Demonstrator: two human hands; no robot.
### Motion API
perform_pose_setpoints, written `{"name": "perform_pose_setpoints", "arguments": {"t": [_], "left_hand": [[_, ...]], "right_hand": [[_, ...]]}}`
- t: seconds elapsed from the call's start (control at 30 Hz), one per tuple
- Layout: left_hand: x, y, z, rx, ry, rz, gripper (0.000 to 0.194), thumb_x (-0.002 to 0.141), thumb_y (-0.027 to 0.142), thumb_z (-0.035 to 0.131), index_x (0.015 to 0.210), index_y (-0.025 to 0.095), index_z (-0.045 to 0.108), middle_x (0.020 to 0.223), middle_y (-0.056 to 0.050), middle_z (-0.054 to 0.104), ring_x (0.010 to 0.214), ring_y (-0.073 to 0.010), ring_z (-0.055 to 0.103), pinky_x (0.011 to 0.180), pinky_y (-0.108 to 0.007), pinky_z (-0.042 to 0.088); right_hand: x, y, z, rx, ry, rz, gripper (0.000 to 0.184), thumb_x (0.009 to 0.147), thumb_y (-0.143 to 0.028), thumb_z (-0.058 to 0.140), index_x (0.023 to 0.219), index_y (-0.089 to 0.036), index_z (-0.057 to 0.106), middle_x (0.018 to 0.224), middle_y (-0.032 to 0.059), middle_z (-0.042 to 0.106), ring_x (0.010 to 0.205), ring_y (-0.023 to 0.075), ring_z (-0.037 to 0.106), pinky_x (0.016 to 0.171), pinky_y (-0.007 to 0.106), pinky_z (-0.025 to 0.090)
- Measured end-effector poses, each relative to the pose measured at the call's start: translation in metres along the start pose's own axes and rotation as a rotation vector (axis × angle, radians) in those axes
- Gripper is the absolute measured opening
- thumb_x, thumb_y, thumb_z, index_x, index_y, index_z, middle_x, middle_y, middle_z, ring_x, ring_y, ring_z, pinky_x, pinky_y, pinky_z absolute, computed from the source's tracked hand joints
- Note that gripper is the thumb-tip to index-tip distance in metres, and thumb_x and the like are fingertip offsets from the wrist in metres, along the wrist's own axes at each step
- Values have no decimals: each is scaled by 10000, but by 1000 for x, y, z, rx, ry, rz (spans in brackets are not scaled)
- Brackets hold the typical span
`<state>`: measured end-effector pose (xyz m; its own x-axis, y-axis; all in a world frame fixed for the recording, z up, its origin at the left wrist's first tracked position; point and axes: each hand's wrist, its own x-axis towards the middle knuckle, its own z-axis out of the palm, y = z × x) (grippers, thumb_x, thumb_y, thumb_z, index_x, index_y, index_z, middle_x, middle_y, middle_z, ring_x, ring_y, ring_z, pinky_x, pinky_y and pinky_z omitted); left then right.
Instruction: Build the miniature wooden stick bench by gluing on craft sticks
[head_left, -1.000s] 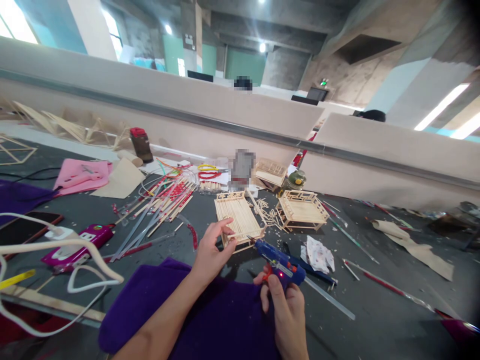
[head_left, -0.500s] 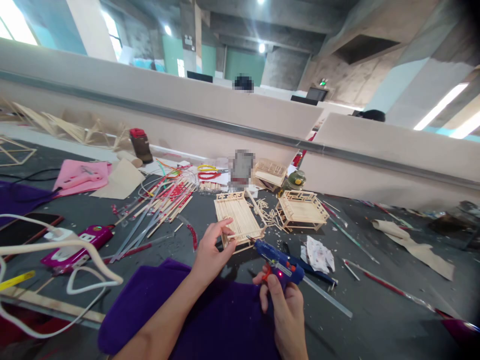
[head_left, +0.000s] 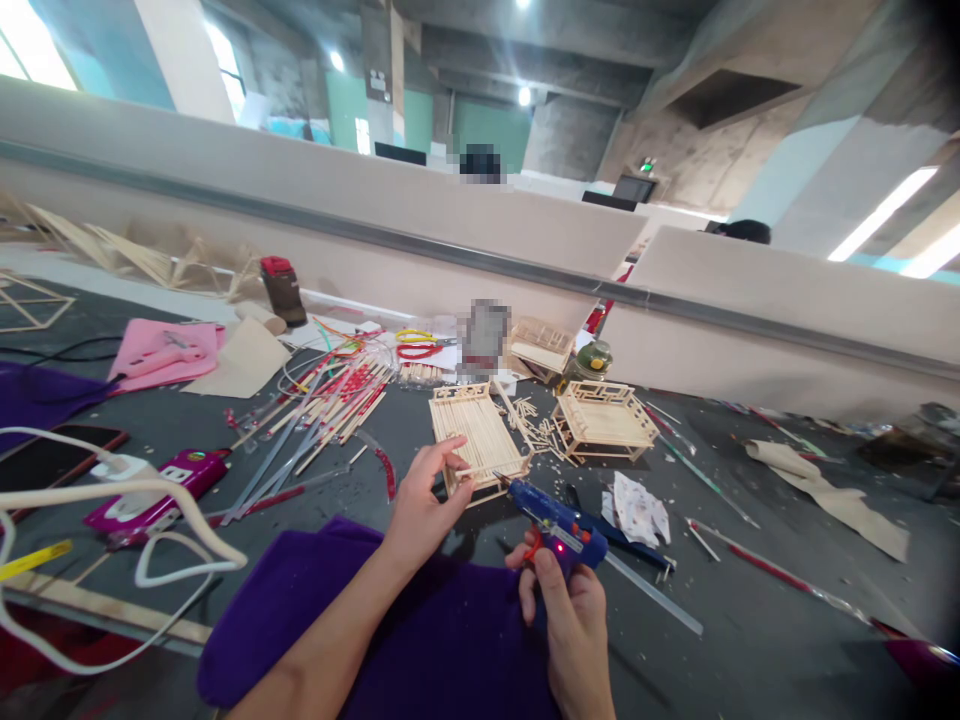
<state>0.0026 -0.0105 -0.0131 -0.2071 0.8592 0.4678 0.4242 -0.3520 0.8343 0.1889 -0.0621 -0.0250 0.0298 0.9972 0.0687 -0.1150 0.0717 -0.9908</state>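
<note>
My left hand (head_left: 429, 500) grips the near left corner of a miniature bed (head_left: 480, 430) made of thin wooden sticks, thumb and fingers closed round its low end rail. In my right hand (head_left: 566, 600) is a blue hot glue gun (head_left: 559, 525), its red light on and a clear glue stick (head_left: 656, 595) poking out of the back. The nozzle points at the near right corner of the bed, close to the rail; whether it touches, I cannot tell. To the right stands a miniature stick bench (head_left: 606, 418) with a railed back.
Cut stick pieces (head_left: 536, 425) lie between the two models. Bundled sticks and glue sticks (head_left: 337, 395) spread to the left, near red-handled pliers (head_left: 420, 350). Crumpled paper (head_left: 636, 508) sits right of the glue gun. A purple power strip (head_left: 157, 495) with white cable is at far left.
The glue gun and the clear stick behind it have shifted very slightly. My left hand and the bed stay in place.
</note>
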Motion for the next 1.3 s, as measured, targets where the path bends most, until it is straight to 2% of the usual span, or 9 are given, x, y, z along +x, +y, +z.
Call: {"name": "perform_pose_setpoints", "arguments": {"t": [0.7, 1.3], "left_hand": [[0, 0, 0, 11, 4, -12, 425, 820, 198, 631, 1239, 243, 579, 960, -23, 642, 949, -190, 628, 922, -339, 458], [1, -1, 0, -4, 2, 17, 398, 847, 214, 631, 1240, 235, 572, 965, -22, 651, 980, -193, 614, 946, -349, 438]], "right_hand": [[0, 0, 2, 12, 17, -7, 367, 908, -479, 602, 962, -123, 677, 719, 45, 699, 453, 86, 468, 580, 266, 469], [0, 1, 2, 33, -5, 11, 361, 917, -477, 598, 980, -131, 676, 720, 31, 682, 455, 70, 451, 547, 238, 438]]}}
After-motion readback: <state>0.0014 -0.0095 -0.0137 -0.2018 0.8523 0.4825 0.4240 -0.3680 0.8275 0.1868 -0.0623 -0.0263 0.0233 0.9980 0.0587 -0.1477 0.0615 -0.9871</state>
